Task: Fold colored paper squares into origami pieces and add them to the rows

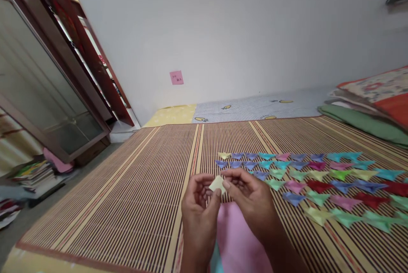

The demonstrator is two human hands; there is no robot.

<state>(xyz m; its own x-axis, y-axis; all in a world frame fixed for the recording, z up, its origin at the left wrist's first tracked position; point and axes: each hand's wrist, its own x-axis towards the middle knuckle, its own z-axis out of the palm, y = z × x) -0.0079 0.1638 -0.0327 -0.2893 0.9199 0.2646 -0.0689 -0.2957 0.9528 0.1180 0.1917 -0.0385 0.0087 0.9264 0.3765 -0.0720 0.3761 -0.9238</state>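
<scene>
Both hands pinch a small yellow paper piece (217, 184).
Our left hand (197, 205) and right hand (248, 198) clamp fingertips on it from either side — it sits between them. Grip looks shallow; we judge it could slip, dropping onto the pink sheet (236, 234) below the fingers.

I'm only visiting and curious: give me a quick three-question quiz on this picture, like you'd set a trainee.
1. True or false: the left hand and the right hand both pinch the pale yellow paper piece.
2. The rows of folded paper shapes lie on: A) the striped mat; B) a glass table; C) a metal tray.
3. Fill in: the sticky note on the wall is ____.
Key: 1 true; 2 A; 3 pink.
</scene>
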